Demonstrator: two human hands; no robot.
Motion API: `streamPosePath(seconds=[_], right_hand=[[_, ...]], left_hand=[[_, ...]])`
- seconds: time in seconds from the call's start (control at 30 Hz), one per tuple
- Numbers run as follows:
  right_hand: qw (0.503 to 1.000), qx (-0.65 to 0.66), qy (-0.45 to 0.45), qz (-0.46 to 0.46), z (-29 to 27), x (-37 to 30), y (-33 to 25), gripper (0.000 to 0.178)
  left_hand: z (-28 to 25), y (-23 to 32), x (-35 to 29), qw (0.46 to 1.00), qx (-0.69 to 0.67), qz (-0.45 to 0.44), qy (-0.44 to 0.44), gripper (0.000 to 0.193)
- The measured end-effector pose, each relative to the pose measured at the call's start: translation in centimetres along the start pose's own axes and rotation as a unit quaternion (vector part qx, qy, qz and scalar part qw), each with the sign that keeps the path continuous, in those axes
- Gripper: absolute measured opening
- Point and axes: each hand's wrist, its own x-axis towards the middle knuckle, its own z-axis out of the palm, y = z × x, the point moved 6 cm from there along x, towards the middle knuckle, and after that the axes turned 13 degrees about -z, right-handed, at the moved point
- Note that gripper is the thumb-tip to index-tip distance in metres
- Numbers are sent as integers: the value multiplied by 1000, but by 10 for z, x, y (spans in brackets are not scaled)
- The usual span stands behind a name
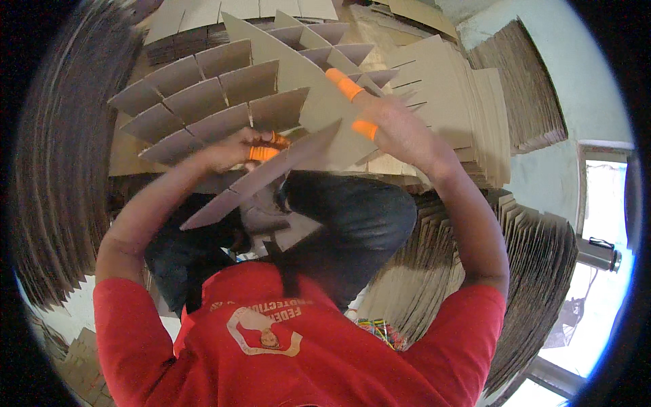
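Ridgy cardboard stack (61, 156) fills frame left; left hand (241, 149) pinches a slotted strip (270, 169); right hand (397, 129) kinda spread, can't tell its grip.

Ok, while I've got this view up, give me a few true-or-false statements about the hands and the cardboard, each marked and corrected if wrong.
1. The left hand is at the cardboard strip nearest the person's body. True.
2. Only that hand wears orange finger covers. False: the right hand wears orange finger covers too.
3. Crossing cardboard pieces form open cells beyond the left hand. True.
4. The person's shirt is blue. False: the shirt is red.
5. Stacks of cardboard stand on both sides of the person. True.
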Motion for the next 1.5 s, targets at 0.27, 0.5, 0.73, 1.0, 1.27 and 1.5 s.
streamPosePath(seconds=[0.27, 0.5, 0.73, 1.0, 1.27, 1.5], right_hand=[[985, -75, -144, 50, 31, -11, 10, 71], [898, -315, 286, 110, -36, -116, 125, 45], [745, -494, 53, 445, -17, -196, 197, 73], [752, -479, 311, 330, -72, -243, 202, 64], [832, -85, 537, 110, -170, -133, 15, 56], [944, -5, 329, -4, -126, -41, -62, 53]], left_hand=[[-11, 26, -46, 995, 19, 55, 79, 49], [9, 62, -175, 911, 283, 109, 279, 78], [43, 58, -209, 672, 454, 193, 552, 72], [56, 63, -224, 622, 421, 254, 609, 56], [72, 72, -184, 659, 441, 247, 557, 64], [67, 62, -146, 650, 472, 257, 538, 43]])
